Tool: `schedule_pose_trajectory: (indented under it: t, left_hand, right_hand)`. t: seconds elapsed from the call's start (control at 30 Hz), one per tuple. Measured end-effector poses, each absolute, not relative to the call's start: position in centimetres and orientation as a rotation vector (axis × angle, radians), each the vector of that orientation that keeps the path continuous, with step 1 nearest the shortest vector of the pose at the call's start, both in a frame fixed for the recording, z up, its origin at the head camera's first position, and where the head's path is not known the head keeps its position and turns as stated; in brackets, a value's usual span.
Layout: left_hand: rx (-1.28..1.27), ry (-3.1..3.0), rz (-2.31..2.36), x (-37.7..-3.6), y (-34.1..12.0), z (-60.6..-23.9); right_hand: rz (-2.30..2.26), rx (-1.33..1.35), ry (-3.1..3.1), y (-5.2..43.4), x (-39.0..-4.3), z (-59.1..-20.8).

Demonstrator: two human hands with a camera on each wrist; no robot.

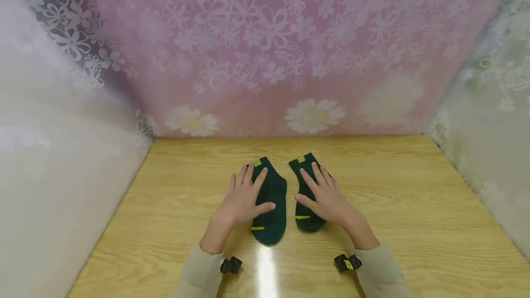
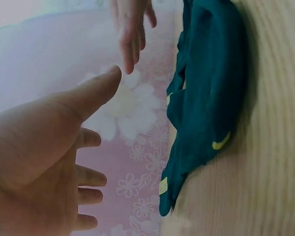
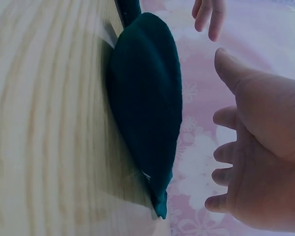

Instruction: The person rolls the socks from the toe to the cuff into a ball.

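Two dark green socks with yellow marks lie flat side by side. Above the left sock (image 1: 273, 192) is my left hand (image 1: 240, 199), its fingers straight and spread. My right hand (image 1: 329, 201) is held the same way over the right sock (image 1: 306, 222), hiding part of it. In the left wrist view a gap shows between the left hand (image 2: 39, 147) and the green fabric (image 2: 206, 98). The right wrist view likewise shows the right hand (image 3: 270, 142) apart from its sock (image 3: 145, 93). Neither hand holds anything.
The socks lie on a wood-grain table (image 1: 174, 224). A pink flowered backdrop (image 1: 248, 59) rises at the table's far edge, and pale panels stand at the left (image 1: 62, 151) and right (image 1: 488, 128). Dark wrist cameras (image 1: 231, 265) sit at both cuffs.
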State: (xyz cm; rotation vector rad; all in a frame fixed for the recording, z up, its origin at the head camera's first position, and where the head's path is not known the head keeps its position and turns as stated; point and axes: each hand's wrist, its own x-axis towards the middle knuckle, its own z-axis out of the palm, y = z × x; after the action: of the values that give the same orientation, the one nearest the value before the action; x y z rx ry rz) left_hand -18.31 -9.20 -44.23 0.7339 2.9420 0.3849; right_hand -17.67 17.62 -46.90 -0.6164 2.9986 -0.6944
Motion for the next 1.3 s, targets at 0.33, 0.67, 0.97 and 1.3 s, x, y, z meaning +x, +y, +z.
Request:
schedule_pose_trajectory:
  t: [0.33,0.67,0.97,1.3]
  left_hand:
    - [0.825,2.961,0.363,-18.2,-8.1,-43.9]
    - [0.927,2.901,0.655,-17.4,-4.7,-44.0]
    - [0.741,2.691,0.836,-17.2,-1.0,-44.9]
    - [0.614,2.711,0.498,-16.6,1.5,-46.2]
  right_hand:
    - [-0.822,-0.679,3.033,18.2,-18.9,-46.4]
    - [-0.981,-0.537,3.035,19.8,-21.3,-46.5]
    - [-1.082,-0.428,2.892,21.1,-23.3,-46.9]
    - [-1.022,-0.329,2.85,20.8,-24.0,-47.1]
